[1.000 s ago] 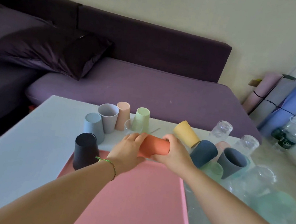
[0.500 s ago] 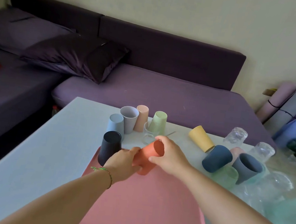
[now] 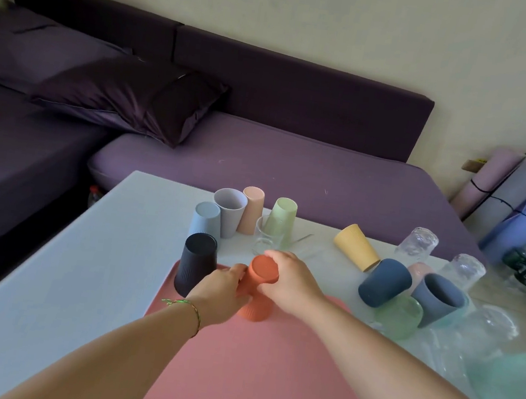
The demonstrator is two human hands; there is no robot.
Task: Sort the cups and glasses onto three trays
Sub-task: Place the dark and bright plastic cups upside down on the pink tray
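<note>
Both hands grip orange cup, upside down on pink tray.
Fingers of left hand curl round its lower wall, right hand pinches its upturned base; black cup inverted just beside, at tray's far-left corner.

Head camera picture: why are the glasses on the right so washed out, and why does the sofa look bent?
In the head view, strong light on the right washes out the clear glasses, so their edges smear; the same view's wide-angle lens bows the sofa back; the orange cup at centre looks fairly sharp.
</note>
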